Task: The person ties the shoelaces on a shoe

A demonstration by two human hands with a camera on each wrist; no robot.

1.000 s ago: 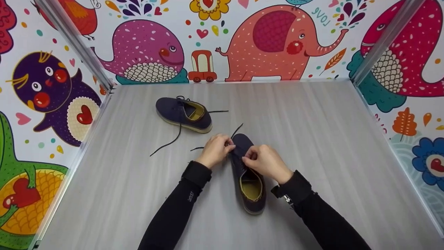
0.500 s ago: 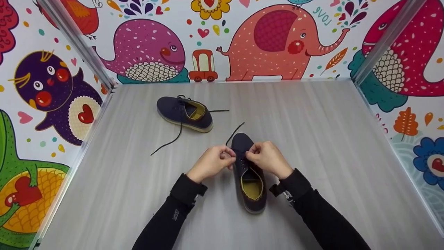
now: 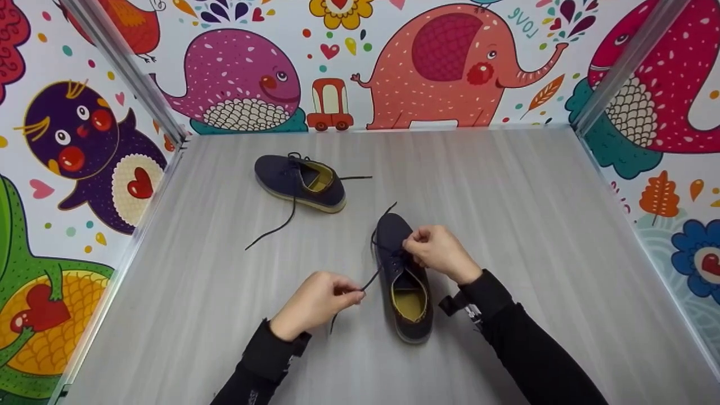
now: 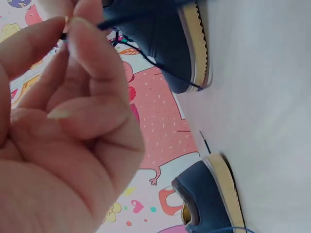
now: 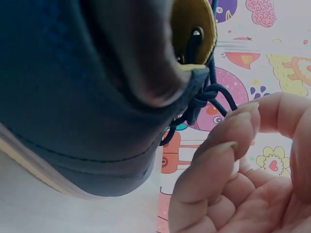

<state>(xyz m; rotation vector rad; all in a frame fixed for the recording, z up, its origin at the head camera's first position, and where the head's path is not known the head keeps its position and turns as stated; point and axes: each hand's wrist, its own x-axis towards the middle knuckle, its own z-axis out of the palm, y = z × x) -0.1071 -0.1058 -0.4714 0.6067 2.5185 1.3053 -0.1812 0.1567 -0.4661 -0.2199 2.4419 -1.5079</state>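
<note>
A dark navy lace-up shoe (image 3: 392, 228) stands on the floor, toe pointing away, with a yellow lining. On its left, my left hand (image 3: 319, 301) pinches a dark shoelace (image 3: 372, 279) between thumb and fingertips; the lace runs taut to the lacing, and its end hangs below the hand. At the right of the lacing, my right hand (image 3: 441, 252) pinches a loop of lace (image 5: 226, 97), with thumb and forefinger meeting. In the right wrist view a knot (image 5: 206, 94) sits close beside those fingertips. Another lace end lies past the toe.
A matching shoe (image 3: 275, 175) lies further back on the left, turned sideways, its lace ends trailing on the pale wood-grain floor (image 3: 506, 185). Printed cartoon panels (image 3: 439, 67) wall the back and both sides, with metal posts (image 3: 630, 67) at the corners.
My left hand has moved away from the lacing, down and left, drawing a lace taut. My right hand has shifted slightly up and right, still at the lacing.
</note>
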